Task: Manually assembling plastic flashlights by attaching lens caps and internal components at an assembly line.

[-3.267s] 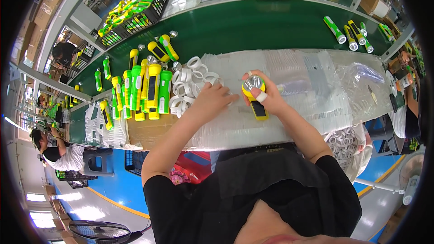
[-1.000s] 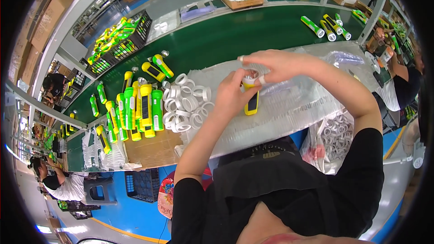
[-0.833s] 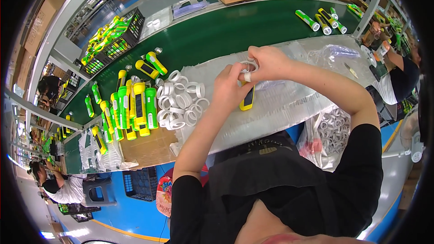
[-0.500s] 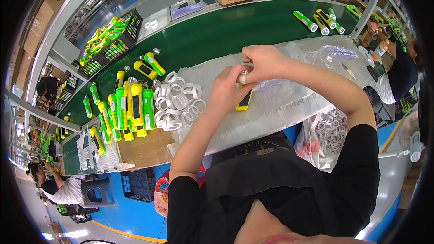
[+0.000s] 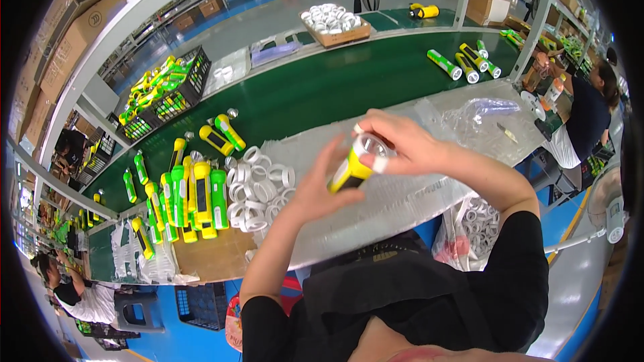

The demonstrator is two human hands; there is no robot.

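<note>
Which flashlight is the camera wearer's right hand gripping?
The yellow flashlight, tilted, gripped by its head end in the right hand. Others, like the bunch left of the white rings and the group on the green surface, lie apart from it.

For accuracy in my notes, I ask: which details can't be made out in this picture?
All in the head view:
1. Left hand: motion blur hides whether it touches the held flashlight.
2. That flashlight's lens rim: partly covered by the right hand.
3. Deeper contents of the bag: hidden under top white rings.
</note>
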